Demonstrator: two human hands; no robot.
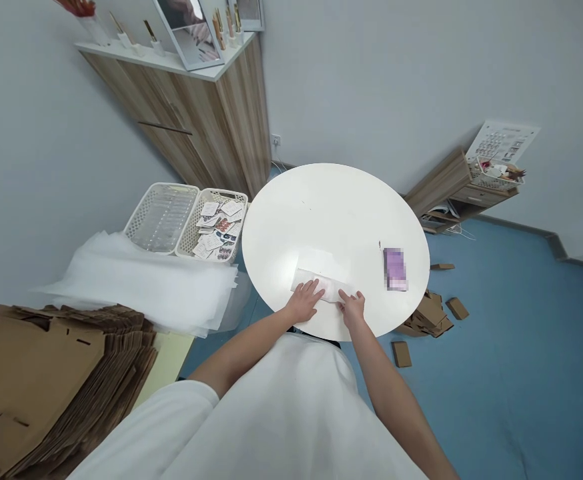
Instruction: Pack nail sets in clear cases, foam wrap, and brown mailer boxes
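Beside table, basket holds cards (another clear-filled).

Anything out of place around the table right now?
Yes: small brown cardboard pieces lie scattered on the blue floor right of the round white table, loose rather than stacked. On the table, both the left hand and right hand press a white sheet flat.

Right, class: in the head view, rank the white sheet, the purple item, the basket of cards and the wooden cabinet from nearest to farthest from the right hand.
1. White sheet: under the right hand.
2. Purple item: on the table, to the right.
3. Basket of cards: left, beside the table.
4. Wooden cabinet: far left, against the wall.
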